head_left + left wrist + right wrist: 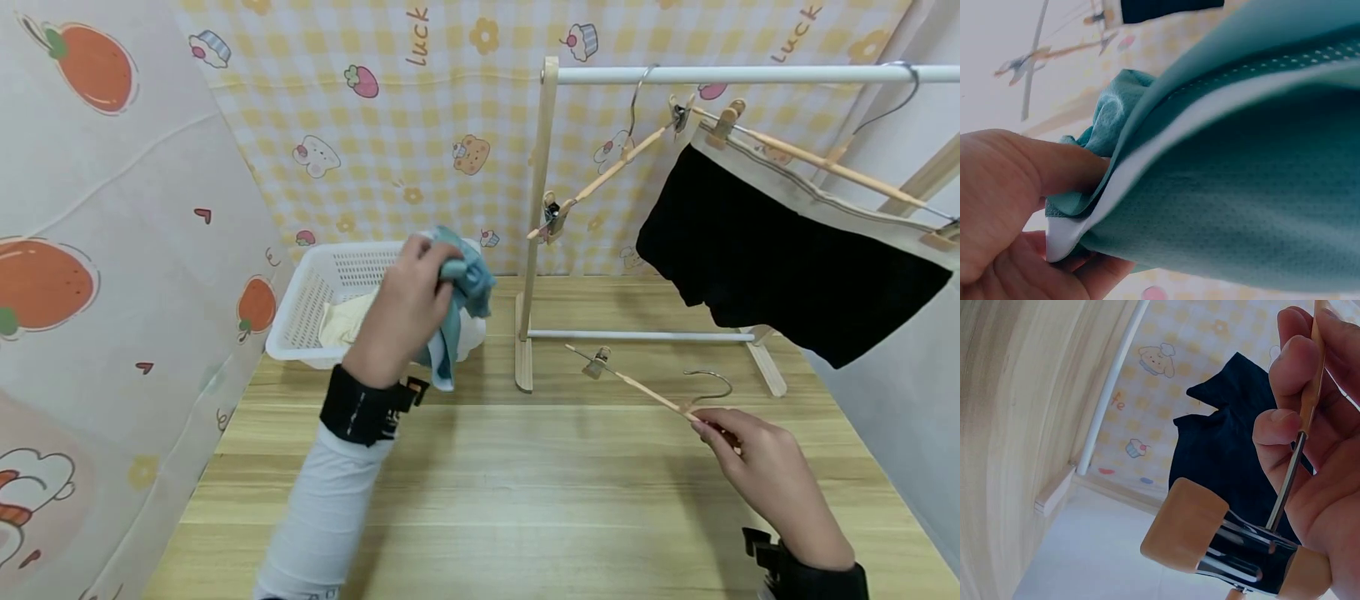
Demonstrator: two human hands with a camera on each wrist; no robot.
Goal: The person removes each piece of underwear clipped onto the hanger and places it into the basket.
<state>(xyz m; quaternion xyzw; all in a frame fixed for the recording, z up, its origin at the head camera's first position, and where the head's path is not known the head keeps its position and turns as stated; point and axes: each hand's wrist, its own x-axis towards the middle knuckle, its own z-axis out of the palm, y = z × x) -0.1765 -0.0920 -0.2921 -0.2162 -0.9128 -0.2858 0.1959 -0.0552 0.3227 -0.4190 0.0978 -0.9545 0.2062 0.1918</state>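
My left hand (405, 304) pinches a bunched teal garment (471, 279) over the right side of the white basket (300, 321). Dimpled fabric and a pale inner edge of this garment (1229, 181) fill the left wrist view, the thumb on one side and fingers on the other. Low over the table at the right, my right hand (772, 475) grips the wooden bar of a clip hanger (648, 390), its metal hook pointing up. One wooden clip (1185, 525) of that hanger sits by the right palm in the right wrist view.
A rack with a white rail (750, 75) stands at the back right. A bare clip hanger (618, 167) and another holding black shorts (780, 242) hang from it. Cream cloth (347, 321) lies in the basket. Patterned curtains (420, 125) close off the back and left.
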